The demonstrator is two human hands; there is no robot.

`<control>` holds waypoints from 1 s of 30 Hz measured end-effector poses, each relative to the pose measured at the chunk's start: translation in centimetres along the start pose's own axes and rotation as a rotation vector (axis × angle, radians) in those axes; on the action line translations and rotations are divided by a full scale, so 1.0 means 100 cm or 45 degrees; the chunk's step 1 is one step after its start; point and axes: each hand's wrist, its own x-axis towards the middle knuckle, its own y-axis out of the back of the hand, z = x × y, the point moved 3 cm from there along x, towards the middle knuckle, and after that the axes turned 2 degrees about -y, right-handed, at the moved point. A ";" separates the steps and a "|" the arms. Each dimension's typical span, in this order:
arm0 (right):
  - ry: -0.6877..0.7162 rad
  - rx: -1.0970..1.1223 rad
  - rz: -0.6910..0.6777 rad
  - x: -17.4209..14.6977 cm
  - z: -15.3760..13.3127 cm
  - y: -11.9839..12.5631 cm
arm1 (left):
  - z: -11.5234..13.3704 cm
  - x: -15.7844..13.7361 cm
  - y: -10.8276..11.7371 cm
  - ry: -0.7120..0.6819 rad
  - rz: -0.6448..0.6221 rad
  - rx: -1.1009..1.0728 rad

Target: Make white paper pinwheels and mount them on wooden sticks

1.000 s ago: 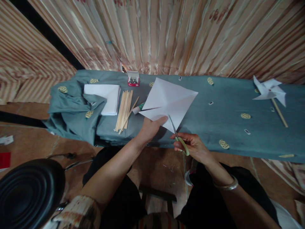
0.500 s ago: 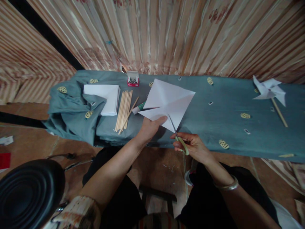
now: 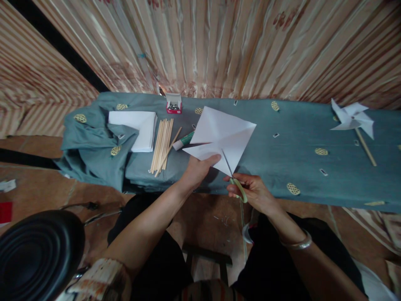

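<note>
My left hand grips the near edge of a creased white sheet of paper, thumb on top and fingers hidden beneath. A slit runs into the sheet from its left corner. In my right hand is a pair of scissors with pale green handles. Their blades lie along the paper's near corner, pointing toward its middle. Partly under the paper's left side is a green and white tube. A finished white paper pinwheel on a wooden stick rests at the far right.
Left of the paper lie several wooden sticks and a stack of white paper. Behind them stands an open red and white box of small metal pieces. A blue-green cloth covers the table; a pleated curtain hangs behind. A black round stool is at lower left.
The paper's far corner has dipped slightly toward me, and more of the tube shows. Both hands keep nearly the same place and hold.
</note>
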 end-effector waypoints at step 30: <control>0.029 0.000 -0.005 0.001 0.005 0.004 | -0.006 -0.005 -0.004 0.099 0.000 -0.062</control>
